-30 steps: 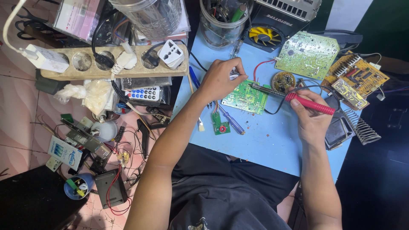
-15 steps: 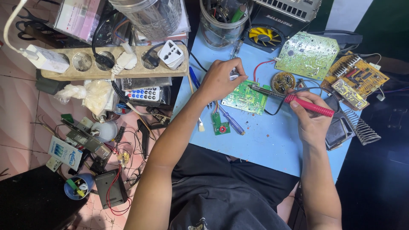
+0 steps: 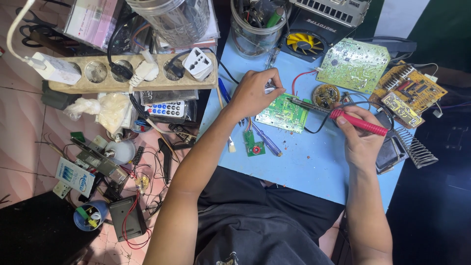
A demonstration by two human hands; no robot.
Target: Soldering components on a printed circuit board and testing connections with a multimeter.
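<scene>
Head view, left hand (image 3: 255,91) pinning circuit board (image 3: 283,112), right hand (image 3: 360,137) gripping soldering iron (image 3: 343,118)

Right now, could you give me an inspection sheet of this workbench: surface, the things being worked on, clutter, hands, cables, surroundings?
Surface: blue table, speckled with small debris.
Job's things: green circuit board; red-handled soldering iron, tip at the board.
Clutter: small green board, blue screwdriver, larger green board, yellow board, coil stand, clear tool jar.
Hands: left hand steadies the board's top edge; right hand has its grip on the iron.
Cables: black iron cord; power strip with plugs.
Surroundings: tiled floor strewn with parts.
</scene>
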